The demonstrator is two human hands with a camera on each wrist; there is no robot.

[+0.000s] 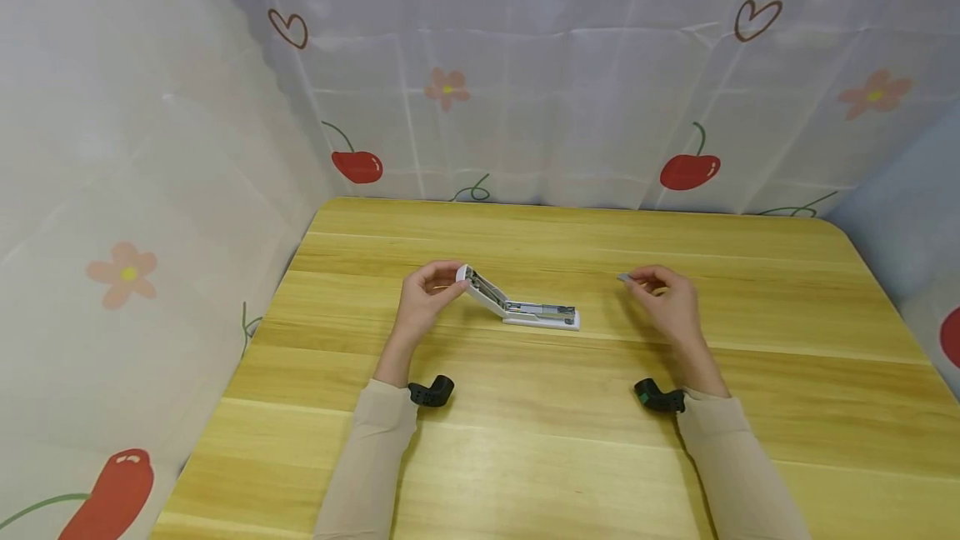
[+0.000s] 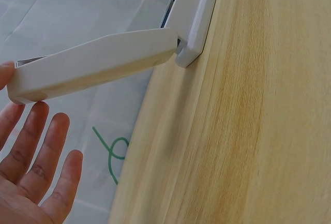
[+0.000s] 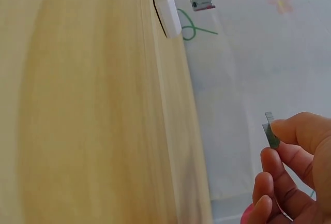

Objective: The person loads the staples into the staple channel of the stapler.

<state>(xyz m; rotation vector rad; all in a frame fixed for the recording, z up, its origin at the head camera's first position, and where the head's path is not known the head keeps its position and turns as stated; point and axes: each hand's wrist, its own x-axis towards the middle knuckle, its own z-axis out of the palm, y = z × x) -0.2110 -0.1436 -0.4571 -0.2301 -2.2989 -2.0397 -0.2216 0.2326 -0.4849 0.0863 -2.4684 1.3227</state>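
Observation:
A white stapler [image 1: 542, 322] lies on the wooden table with its top arm swung wide back to the left, baring the metal staple channel [image 1: 543, 309]. My left hand [image 1: 424, 298] pinches the free end of that raised arm between thumb and fingers; in the left wrist view the other fingers [image 2: 54, 144] spread below it. To the right of the stapler, my right hand [image 1: 667, 302] holds a short grey strip of staples [image 3: 271, 133] between thumb and index finger, above the table. The right wrist view shows the stapler's base end [image 3: 168, 12] apart from this hand.
The wooden table [image 1: 525, 457] reaches back to a hanging cloth [image 1: 555, 107] printed with cherries, flowers and hearts. More cloth hangs along the left side. A black wrist camera [image 1: 432, 392] sits on the left wrist and another black camera [image 1: 658, 397] on the right.

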